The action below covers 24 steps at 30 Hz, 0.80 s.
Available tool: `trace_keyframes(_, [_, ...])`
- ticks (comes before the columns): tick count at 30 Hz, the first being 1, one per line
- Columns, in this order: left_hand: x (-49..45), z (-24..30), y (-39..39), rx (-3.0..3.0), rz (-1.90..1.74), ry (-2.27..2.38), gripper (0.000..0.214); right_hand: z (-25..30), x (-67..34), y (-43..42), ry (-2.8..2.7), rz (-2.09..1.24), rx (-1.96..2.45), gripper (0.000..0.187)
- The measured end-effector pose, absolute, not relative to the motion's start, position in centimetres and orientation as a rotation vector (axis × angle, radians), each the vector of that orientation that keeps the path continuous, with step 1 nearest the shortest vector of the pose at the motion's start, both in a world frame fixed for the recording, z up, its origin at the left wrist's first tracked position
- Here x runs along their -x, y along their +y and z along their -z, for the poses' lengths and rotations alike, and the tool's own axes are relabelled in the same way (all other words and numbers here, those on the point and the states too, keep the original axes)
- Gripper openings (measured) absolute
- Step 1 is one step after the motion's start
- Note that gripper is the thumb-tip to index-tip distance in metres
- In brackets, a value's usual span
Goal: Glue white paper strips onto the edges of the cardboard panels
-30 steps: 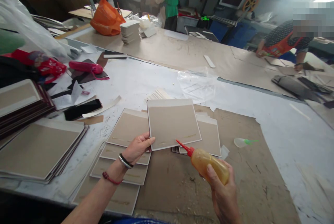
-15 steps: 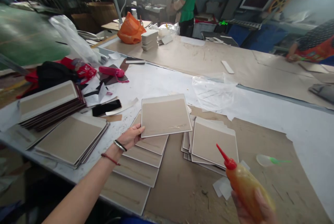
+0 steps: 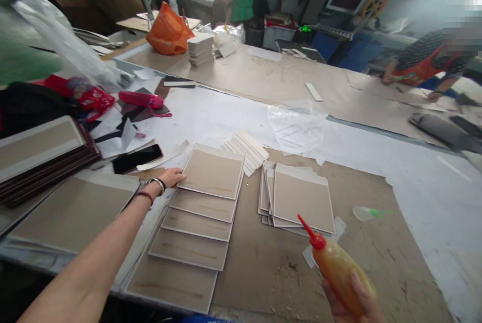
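My left hand (image 3: pixel 171 177) grips the left edge of a beige board (image 3: pixel 213 170), which lies at the top of an overlapping row of boards. The lower boards (image 3: pixel 176 283) each show a brown glue streak along their exposed strip. My right hand (image 3: pixel 352 295) is closed around a squeeze glue bottle (image 3: pixel 341 267) with amber contents and a red nozzle, tilted up to the left. Just beyond the nozzle sits a pile of similar boards (image 3: pixel 301 197). Behind the row lies a bundle of thin pale strips (image 3: pixel 246 149).
At left are more board stacks (image 3: pixel 71 207), a black phone (image 3: pixel 137 158) and a pink pouch (image 3: pixel 141 99). A small green-tipped bottle (image 3: pixel 371 213) lies at right. A clear plastic bag (image 3: pixel 295 127) is mid-table; an orange bag (image 3: pixel 169 31) stands farther back. Two people work beyond.
My left hand has lowered the board from mid-air onto the head of the row, uncovering the pale strips. The glue bottle stays in my right hand. The view has shifted rightward.
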<state>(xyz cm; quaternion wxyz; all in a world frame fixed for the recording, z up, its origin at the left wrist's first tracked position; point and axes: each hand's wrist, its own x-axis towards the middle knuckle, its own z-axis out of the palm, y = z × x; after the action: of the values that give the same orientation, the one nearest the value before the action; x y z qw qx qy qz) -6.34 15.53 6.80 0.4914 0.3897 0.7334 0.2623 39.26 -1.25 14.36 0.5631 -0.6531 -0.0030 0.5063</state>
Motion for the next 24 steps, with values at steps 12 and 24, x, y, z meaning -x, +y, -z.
trace_keyframes(12, [-20.6,-7.7,13.1,-1.584,-0.500,1.760,0.027,-12.8,-41.0,-1.7,0.046,-1.281,1.324,0.036])
trace_keyframes(24, [-27.4,-6.8,16.1,-1.243,-0.310,2.113,0.046,-11.9,-44.4,-1.6,0.117,-1.266,1.228,0.036])
